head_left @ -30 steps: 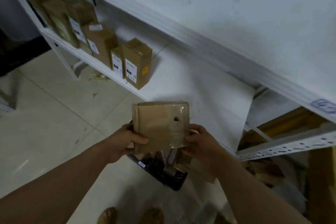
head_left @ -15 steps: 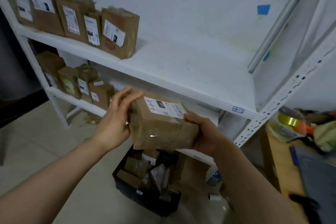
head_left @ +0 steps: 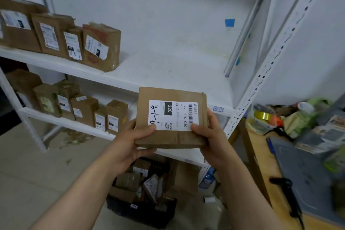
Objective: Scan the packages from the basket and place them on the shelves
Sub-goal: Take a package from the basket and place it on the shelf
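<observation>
- The left hand (head_left: 130, 144) and right hand (head_left: 211, 140) are set apart. They are clamped on opposite sides of a flat brown cardboard package (head_left: 177, 137), whose white printed label faces up. A thumb presses on each lower corner of the label. The package is held in the air in front of the shelves and is not yet on any board.
- Directly below the hands, a black plastic basket (head_left: 141, 213) sits on the floor. It holds a jumble of small brown parcels (head_left: 128, 181), so a good share of the work seems to be left.
- Low to the right of the right hand, a black handheld device (head_left: 285, 186), possibly the scanner, lies on the wooden table (head_left: 261, 164). Whether this package has been scanned cannot be told.
- Left of the left hand and further back, a row of small brown boxes (head_left: 84, 108) stands on the lower white shelf (head_left: 65, 123), labels facing out.
- Above and beyond the hands, the upper white metal shelf (head_left: 168, 73) carries several taller brown boxes (head_left: 100, 46) toward its left end. The bare board straight ahead of the package looks a likely place for it.
</observation>
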A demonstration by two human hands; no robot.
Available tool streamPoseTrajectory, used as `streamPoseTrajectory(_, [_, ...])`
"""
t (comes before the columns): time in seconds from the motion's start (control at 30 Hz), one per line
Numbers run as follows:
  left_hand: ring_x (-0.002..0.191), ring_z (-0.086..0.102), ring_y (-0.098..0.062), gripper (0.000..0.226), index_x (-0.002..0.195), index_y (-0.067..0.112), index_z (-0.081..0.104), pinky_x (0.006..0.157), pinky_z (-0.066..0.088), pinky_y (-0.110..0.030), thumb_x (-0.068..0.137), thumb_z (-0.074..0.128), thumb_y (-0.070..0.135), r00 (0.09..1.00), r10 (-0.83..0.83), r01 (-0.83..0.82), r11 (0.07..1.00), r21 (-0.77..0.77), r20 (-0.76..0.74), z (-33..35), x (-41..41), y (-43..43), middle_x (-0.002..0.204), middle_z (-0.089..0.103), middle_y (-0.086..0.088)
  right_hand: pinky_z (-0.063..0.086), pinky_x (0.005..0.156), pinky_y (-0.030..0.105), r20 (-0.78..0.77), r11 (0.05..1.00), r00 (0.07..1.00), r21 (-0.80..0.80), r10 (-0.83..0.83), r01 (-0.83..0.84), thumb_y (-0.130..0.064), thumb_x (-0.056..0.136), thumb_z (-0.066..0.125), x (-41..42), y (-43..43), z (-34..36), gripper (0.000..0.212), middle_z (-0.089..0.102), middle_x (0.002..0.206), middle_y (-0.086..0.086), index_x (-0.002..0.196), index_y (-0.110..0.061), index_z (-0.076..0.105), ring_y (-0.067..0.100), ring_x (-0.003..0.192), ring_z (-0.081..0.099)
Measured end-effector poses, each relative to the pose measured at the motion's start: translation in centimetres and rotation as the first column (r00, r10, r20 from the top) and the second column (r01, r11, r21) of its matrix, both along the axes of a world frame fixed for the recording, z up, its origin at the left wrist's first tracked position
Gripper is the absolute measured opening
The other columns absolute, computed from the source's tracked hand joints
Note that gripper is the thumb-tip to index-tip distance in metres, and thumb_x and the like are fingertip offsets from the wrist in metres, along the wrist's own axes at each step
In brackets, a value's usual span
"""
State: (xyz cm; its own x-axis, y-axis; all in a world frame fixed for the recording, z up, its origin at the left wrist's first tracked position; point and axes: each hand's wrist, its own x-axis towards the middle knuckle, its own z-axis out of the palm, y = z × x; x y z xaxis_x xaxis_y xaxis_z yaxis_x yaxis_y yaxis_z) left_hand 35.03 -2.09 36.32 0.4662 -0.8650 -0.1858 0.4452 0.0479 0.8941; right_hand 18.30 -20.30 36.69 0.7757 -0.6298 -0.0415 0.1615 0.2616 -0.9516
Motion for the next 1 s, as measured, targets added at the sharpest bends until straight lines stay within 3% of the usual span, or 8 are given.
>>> streamPoseTrajectory(0.13, [0.117, 0.065, -0.033, 0.072, 0.135, 0.02, 0.055, 0.077, 0.06, -0.043, 0.067, 0.079, 0.019, 0.999, 0.042, -0.044, 0.997, -0.064, -0.026, -0.6, -0.1, -0.8, 0.125, 0.07, -0.01, 0.042, 0.107, 0.065, -0.024, 0.999, 0.999, -0.012, 0.044, -0.044, -0.019, 0.082, 0.078, -1.2, -1.3, -0.4, 0.078, 0.061, 0.138, 0.017, 0.15, -0.025, 0.039, 0.041, 0.128, 0.057])
streamPoseTrajectory(0.27, [0.122, 0.062, -0.034, 0.095, 0.143, 0.02, 0.046, 0.089, 0.058, -0.05, 0.057, 0.085, 0.018, 0.985, 0.097, -0.122, 0.975, -0.185, -0.14, -1.3, -1.2, -2.6, 0.133, 0.065, -0.01, 0.042, 0.107, 0.062, -0.139, 0.997, 0.988, -0.018, 0.07, -0.074, -0.05, 0.073, 0.085, -2.2, -2.4, 0.3, 0.088, 0.058, 0.143, 0.003, 0.148, -0.04, 0.04, 0.03, 0.13, 0.057])
streamPoseTrajectory(0.47, [0.118, 0.065, -0.033, 0.115, 0.138, 0.016, 0.054, 0.081, 0.059, -0.045, 0.034, 0.102, 0.026, 0.997, -0.047, 0.044, 0.998, -0.051, -0.057, -2.4, -5.0, -6.5, 0.129, 0.068, -0.011, 0.046, 0.105, 0.062, -0.045, 0.998, 0.998, -0.045, 0.045, -0.047, -0.019, 0.081, 0.08, -4.8, -5.6, 1.2, 0.07, 0.065, 0.131, 0.011, 0.14, -0.033, 0.047, 0.034, 0.121, 0.064])
streamPoseTrajectory(0.53, [0.117, 0.065, -0.036, 0.124, 0.14, 0.015, 0.052, 0.09, 0.056, -0.051, 0.028, 0.104, 0.032, 1.0, -0.009, 0.009, 0.999, -0.051, -0.015, -2.1, -5.1, -7.9, 0.128, 0.068, -0.012, 0.048, 0.103, 0.061, -0.047, 0.999, 0.999, -0.05, 0.014, -0.016, -0.015, 0.077, 0.081, -6.7, -7.3, 1.0, 0.073, 0.066, 0.13, 0.012, 0.139, -0.034, 0.047, 0.034, 0.12, 0.064])
streamPoseTrajectory(0.63, [0.134, 0.05, -0.027, 0.148, 0.15, 0.043, 0.03, 0.113, 0.036, -0.056, 0.021, 0.102, 0.042, 0.988, 0.085, -0.086, 0.996, 0.0, 0.131, -1.6, -4.4, -10.8, 0.147, 0.05, 0.002, 0.05, 0.1, 0.062, -0.049, 0.997, 0.997, -0.043, -0.063, 0.061, -0.01, 0.075, 0.079, -9.8, -10.1, 0.1, 0.072, 0.065, 0.131, 0.014, 0.136, -0.037, 0.051, 0.035, 0.12, 0.064])
streamPoseTrajectory(0.77, [0.12, 0.063, -0.016, 0.122, 0.143, 0.041, 0.038, 0.099, 0.053, -0.051, 0.038, 0.101, 0.042, 0.875, -0.238, 0.165, 0.965, 0.202, 0.421, -1.1, -6.9, -16.5, 0.134, 0.062, 0.011, 0.052, 0.097, 0.062, -0.074, 0.991, 0.989, -0.059, -0.128, 0.123, -0.008, 0.074, 0.079, -13.6, -13.5, -0.7, 0.072, 0.064, 0.132, 0.012, 0.133, -0.04, 0.056, 0.037, 0.119, 0.064])
streamPoseTrajectory(0.87, [0.102, 0.072, -0.015, 0.097, 0.137, 0.028, 0.043, 0.087, 0.06, -0.041, 0.055, 0.094, 0.016, 0.819, -0.341, 0.235, 0.933, 0.273, 0.461, -1.5, -9.4, -21.5, 0.116, 0.072, 0.004, 0.057, 0.083, 0.046, -0.133, 0.972, 0.964, -0.085, -0.229, 0.219, -0.005, 0.078, 0.076, -16.0, -16.1, -1.0, 0.067, 0.07, 0.124, 0.005, 0.132, -0.041, 0.058, 0.03, 0.11, 0.069])
streamPoseTrajectory(1.0, [0.103, 0.067, -0.016, 0.091, 0.13, 0.023, 0.041, 0.082, 0.06, -0.036, 0.057, 0.096, 0.016, 0.792, -0.378, 0.22, 0.909, 0.353, 0.48, -3.6, -12.6, -27.6, 0.12, 0.063, 0.003, 0.057, 0.083, 0.04, -0.19, 0.913, 0.895, -0.019, -0.403, 0.407, -0.007, 0.088, 0.073, -19.4, -19.7, -3.2, 0.053, 0.073, 0.118, 0.003, 0.132, -0.033, 0.06, 0.025, 0.107, 0.071])
